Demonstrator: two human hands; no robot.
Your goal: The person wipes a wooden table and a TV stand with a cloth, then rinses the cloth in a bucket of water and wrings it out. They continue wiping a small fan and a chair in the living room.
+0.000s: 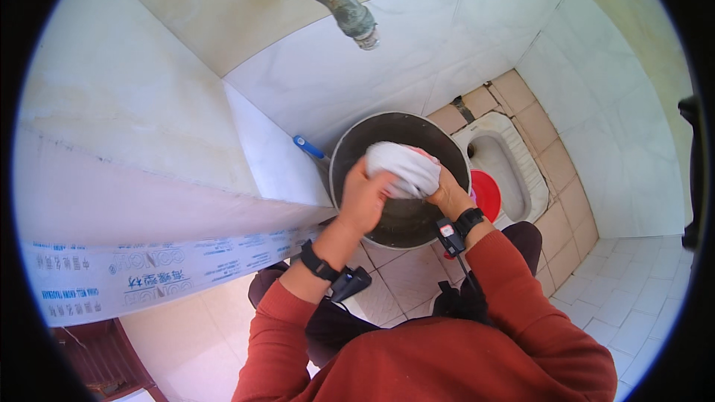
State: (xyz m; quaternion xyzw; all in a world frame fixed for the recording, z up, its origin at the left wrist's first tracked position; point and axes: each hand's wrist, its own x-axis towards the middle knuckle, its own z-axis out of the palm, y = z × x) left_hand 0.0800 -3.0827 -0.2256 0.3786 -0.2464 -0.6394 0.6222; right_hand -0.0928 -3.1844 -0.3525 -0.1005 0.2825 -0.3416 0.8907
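A bunched white cloth (pixel 403 170) with some pink at its upper edge is held over a large round metal pot (pixel 347 151). My left hand (pixel 363 195) grips the cloth from its left side, thumb across the near face. On the right, my right hand (pixel 448 190) has hold of the cloth's other end, its fingers partly hidden behind the fabric. The cloth and the left fingers are slightly blurred. Below them the dark inside of the pot seems to hold some liquid, though how deep I cannot tell.
A red plastic basin (pixel 487 194) sits right of the pot, beside a white squat toilet (pixel 533 190). A blue handle (pixel 308 147) leans at the pot's left. An old tap (pixel 352 17) juts from the wall above. Printed protective film (pixel 162 268) covers an edge at left.
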